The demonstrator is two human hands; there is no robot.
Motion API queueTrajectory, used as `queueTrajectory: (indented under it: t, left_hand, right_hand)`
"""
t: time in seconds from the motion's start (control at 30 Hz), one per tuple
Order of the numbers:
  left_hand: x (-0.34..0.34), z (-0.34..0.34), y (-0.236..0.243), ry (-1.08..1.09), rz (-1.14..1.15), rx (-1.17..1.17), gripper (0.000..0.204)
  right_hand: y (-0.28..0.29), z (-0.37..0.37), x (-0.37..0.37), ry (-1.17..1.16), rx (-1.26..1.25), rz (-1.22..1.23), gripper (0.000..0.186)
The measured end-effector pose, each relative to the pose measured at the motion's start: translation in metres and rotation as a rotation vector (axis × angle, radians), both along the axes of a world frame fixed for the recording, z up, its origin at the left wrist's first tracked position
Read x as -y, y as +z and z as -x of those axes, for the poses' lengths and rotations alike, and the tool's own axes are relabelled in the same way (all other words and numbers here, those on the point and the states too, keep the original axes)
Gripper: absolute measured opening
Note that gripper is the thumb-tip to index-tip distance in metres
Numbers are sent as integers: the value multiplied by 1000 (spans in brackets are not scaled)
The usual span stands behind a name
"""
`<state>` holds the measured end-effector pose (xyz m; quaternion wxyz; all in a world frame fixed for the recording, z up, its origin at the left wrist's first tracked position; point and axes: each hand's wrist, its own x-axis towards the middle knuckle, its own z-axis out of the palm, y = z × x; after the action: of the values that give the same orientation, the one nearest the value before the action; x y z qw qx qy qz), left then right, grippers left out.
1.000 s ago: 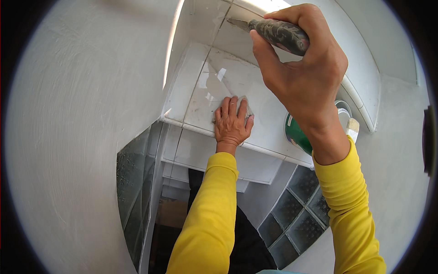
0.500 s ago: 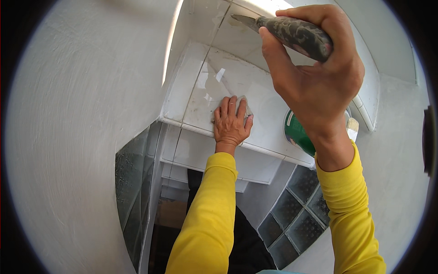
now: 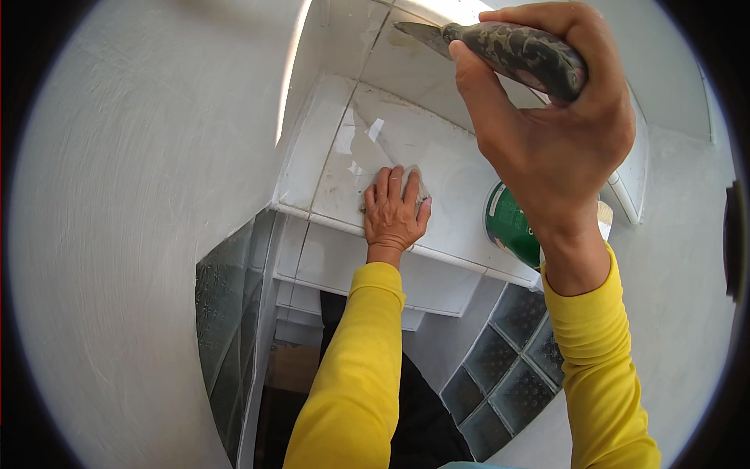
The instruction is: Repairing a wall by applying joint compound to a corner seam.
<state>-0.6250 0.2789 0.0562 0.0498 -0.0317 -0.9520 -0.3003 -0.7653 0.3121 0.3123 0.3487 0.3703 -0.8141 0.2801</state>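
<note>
My right hand [image 3: 558, 133], raised at the upper right, is closed round the dark, paint-smeared handle of a putty knife [image 3: 516, 56]. The metal blade points left, in front of the white tiled riser; whether it touches the tile I cannot tell. Lower down, near the front edge of a white tiled step [image 3: 457, 211], my left hand [image 3: 394, 215] presses on a crumpled greyish rag [image 3: 423, 187], its fingers curved over it. Several white scraps [image 3: 376, 129] lie on the step just beyond these fingers, among dull smears.
A green paint can [image 3: 512, 227] stands on the step at the right, partly behind my right wrist, with a brush [image 3: 604, 217] beside it. A plastered wall [image 3: 141, 195] rises on the left. Glass blocks [image 3: 492, 359] are set below right, and more steps descend toward me.
My right hand has shifted slightly right with the putty knife. My left hand and the rag have stayed almost in place.
</note>
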Motion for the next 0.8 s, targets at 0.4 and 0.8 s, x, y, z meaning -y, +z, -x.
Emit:
queueTrajectory:
  t: [0.4,0.8]
  left_hand:
    - [0,-3,1,6,-15,-10,53]
    - [1,0,1,6,6,-7,55]
  right_hand:
    - [0,-7,-10,-116,212,-126,27]
    - [-3,-4,-16,4,231,63,28]
